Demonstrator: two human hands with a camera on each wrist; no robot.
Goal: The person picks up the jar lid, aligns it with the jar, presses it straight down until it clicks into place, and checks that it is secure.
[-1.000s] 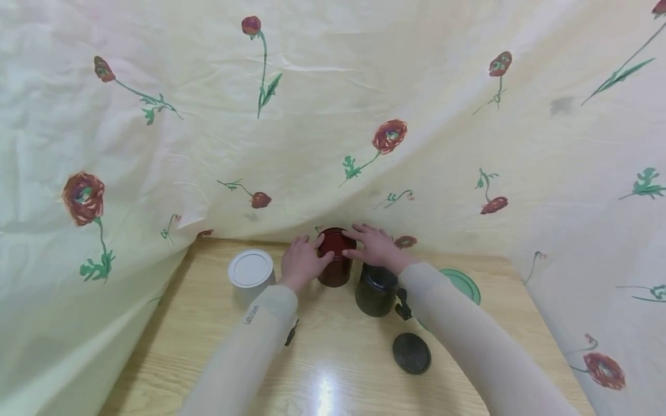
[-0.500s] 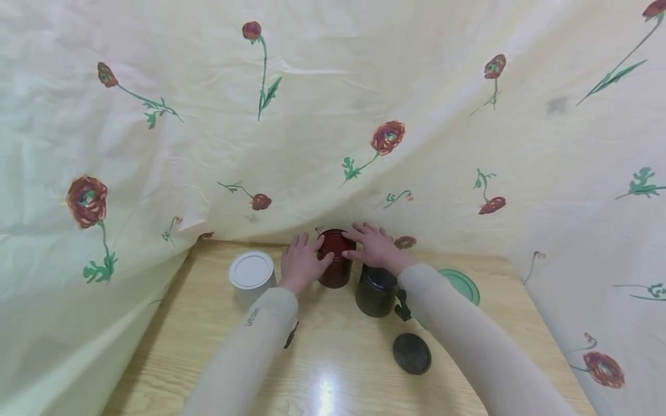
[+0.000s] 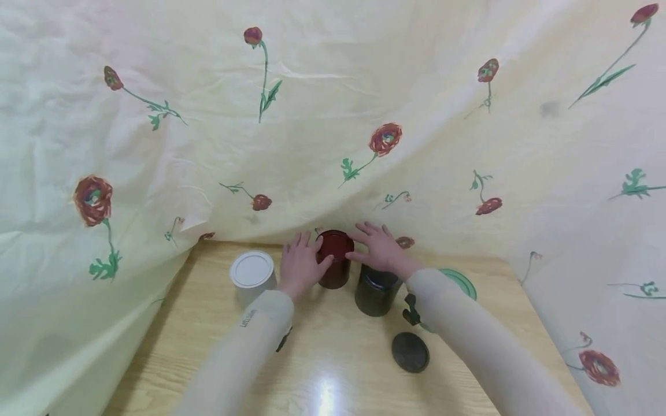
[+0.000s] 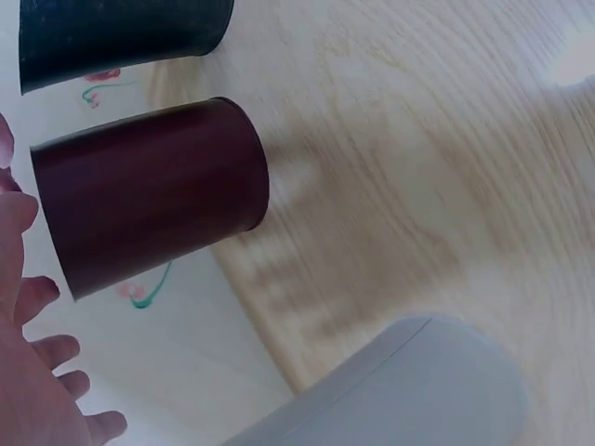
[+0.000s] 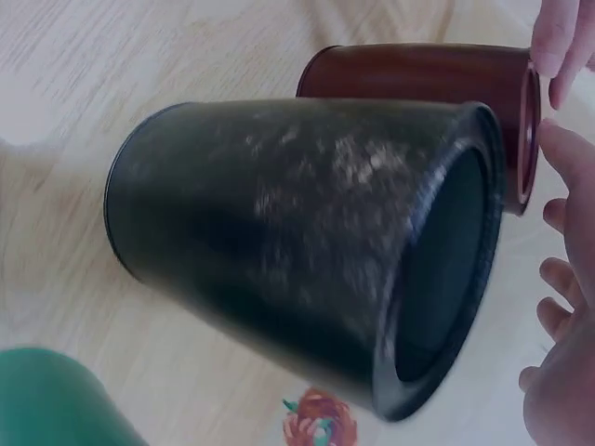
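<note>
Setting: an improvised recording corner, more a draped indoor nook than a furnished room.
Backdrop: a cream floral cloth (image 3: 333, 115), printed with red blooms on green stems, hangs creased on three sides and hides any wall.
Surface: a light wood-grain bench (image 3: 333, 370), glossy enough to catch an overhead lamp's glare near its front edge.
Objects: household canisters only, a red tin (image 3: 335, 258), a black tin (image 3: 376, 292), a white tin (image 3: 252, 275), a loose black lid (image 3: 410, 352), a green lid (image 3: 458, 281).

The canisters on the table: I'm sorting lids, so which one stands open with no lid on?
The black canister, right of the red canister; the right wrist view looks into its open mouth. Its black lid lies on the table. The red and white canister are capped.
</note>
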